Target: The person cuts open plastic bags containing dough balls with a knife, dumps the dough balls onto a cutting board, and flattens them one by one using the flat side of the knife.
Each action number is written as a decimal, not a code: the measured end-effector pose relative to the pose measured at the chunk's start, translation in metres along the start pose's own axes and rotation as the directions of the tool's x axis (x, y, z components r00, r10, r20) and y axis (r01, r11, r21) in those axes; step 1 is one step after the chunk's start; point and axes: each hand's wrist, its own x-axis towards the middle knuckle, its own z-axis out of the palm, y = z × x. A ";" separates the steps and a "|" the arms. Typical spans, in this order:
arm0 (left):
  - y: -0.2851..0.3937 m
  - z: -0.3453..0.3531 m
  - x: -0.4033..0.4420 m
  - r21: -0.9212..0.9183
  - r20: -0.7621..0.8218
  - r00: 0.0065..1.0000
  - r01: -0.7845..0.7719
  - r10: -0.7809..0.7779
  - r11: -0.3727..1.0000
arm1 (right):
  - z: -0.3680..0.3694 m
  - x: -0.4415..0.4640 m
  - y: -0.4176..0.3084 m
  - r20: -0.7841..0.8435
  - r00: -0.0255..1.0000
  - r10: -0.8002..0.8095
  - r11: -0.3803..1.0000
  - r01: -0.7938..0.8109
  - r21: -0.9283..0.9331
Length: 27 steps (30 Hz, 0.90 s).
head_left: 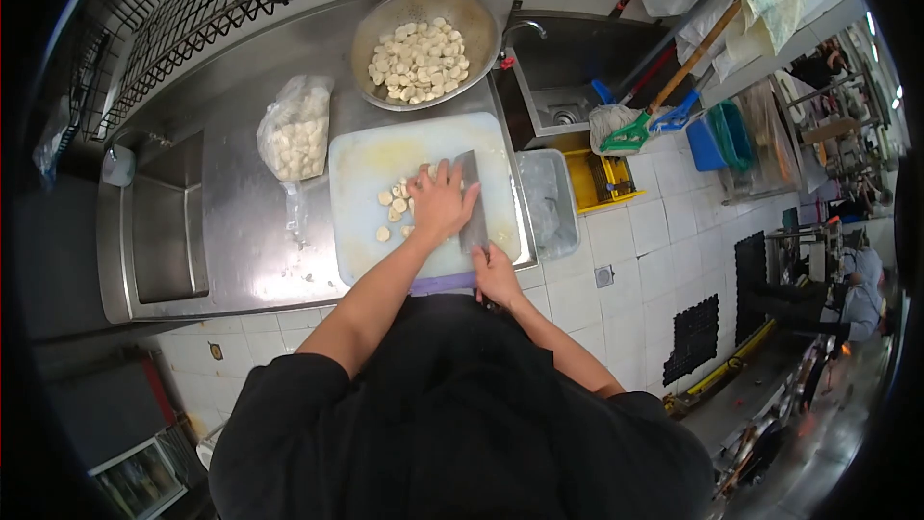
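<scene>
A: What do the hands grasp?

B: The right hand (pixel 497 275) grasps the cleaver (pixel 471 204); the left hand (pixel 441 207), fingers spread, lies just beside it over pale round pieces (pixel 398 206) on the cutting board (pixel 361 159), hiding some.

A: What surrounds them?

B: Beyond the board, a metal bowl (pixel 483 58) of similar pieces; at left, a plastic bag (pixel 292 135), also filled; at right, a grey tub (pixel 570 221).

A: The counts?

B: One cleaver, board, bowl, bag and tub; two sinks (pixel 164 231). The pieces overlap too much for counting.

A: Surface and room?

B: A reflective metal counter (pixel 241 260); a white tiled floor (pixel 630 231) bearing a yellow crate (pixel 624 195).
</scene>
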 end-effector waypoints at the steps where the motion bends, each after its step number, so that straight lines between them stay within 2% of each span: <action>1: -0.001 0.000 -0.001 0.002 -0.005 1.000 -0.004 0.004 1.000 | 0.005 0.000 -0.005 0.031 1.000 -0.001 1.000 0.000 0.020; 3: -0.003 0.004 -0.003 -0.158 -0.070 0.996 0.043 -0.055 0.986 | 0.007 0.001 -0.015 0.044 0.999 -0.015 1.000 0.016 -0.007; 4: -0.005 0.007 -0.005 -0.155 -0.075 0.996 0.041 -0.053 0.987 | 0.008 0.002 -0.019 0.057 0.998 -0.025 0.999 0.027 -0.035; 6: -0.007 0.009 -0.001 -0.345 -0.153 0.986 0.013 -0.069 0.938 | 0.007 0.005 -0.021 0.063 0.998 -0.029 0.999 0.031 -0.037; 8: -0.007 0.009 0.002 -0.376 -0.232 0.971 -0.039 -0.053 0.926 | 0.002 0.010 -0.020 0.100 0.991 -0.090 0.996 0.091 -0.010; 9: -0.006 0.004 0.002 -0.405 -0.296 0.954 -0.078 -0.050 0.911 | -0.003 0.004 -0.035 0.100 0.994 -0.041 0.999 0.044 -0.030; 10: -0.004 -0.001 0.006 -0.404 -0.296 0.954 -0.080 -0.047 0.911 | -0.002 0.004 -0.038 0.098 0.994 -0.041 0.999 0.044 -0.027; 12: -0.001 -0.018 0.024 -0.433 -0.479 0.878 -0.217 -0.020 0.875 | 0.000 0.006 -0.044 0.011 0.980 -0.197 0.980 0.198 -0.025; 13: -0.002 -0.033 0.040 -0.434 -0.480 0.877 -0.226 -0.011 0.872 | 0.003 0.004 -0.065 -0.035 0.976 -0.214 0.977 0.213 -0.032; 15: -0.005 -0.066 0.091 -0.381 -0.631 0.774 -0.376 0.060 0.845 | 0.005 0.025 -0.097 -0.117 0.923 -0.366 0.926 0.350 -0.139; 17: -0.017 -0.091 0.153 -0.305 -0.710 0.695 -0.448 0.113 0.840 | 0.004 0.047 -0.155 -0.183 0.866 -0.465 0.877 0.422 -0.232; 19: -0.036 -0.094 0.213 -0.377 -0.632 0.771 -0.389 0.074 0.840 | -0.003 0.061 -0.207 -0.180 0.918 -0.353 0.936 0.350 -0.049; 21: -0.058 -0.088 0.245 -0.462 -0.317 0.946 -0.094 -0.066 0.882 | -0.018 0.069 -0.214 -0.230 0.910 -0.344 0.939 0.338 -0.066; 22: -0.068 -0.087 0.238 -0.465 -0.304 0.950 -0.088 -0.066 0.881 | -0.023 0.059 -0.214 -0.267 0.911 -0.313 0.948 0.314 -0.041; 23: -0.075 -0.085 0.232 -0.216 -0.368 0.928 -0.143 0.055 0.966 | -0.029 0.048 -0.203 -0.273 0.911 -0.310 0.949 0.315 -0.024; 24: -0.077 -0.085 0.226 0.048 -0.400 0.896 -0.187 0.191 0.981 | -0.035 0.030 -0.188 -0.282 0.909 -0.308 0.948 0.319 -0.009; 25: -0.072 -0.091 0.210 -0.155 -0.432 0.877 -0.302 0.210 0.941 | -0.045 0.022 -0.157 -0.276 0.908 -0.314 0.947 0.319 -0.029; 26: -0.073 -0.091 0.186 -0.390 -0.215 0.951 -0.293 0.223 0.873 | -0.053 0.015 -0.116 -0.274 0.908 -0.317 0.947 0.317 -0.046; 27: -0.078 -0.090 0.157 -0.599 0.014 0.961 -0.213 0.276 0.772 | -0.060 -0.001 -0.083 -0.247 0.934 -0.257 0.966 0.258 -0.029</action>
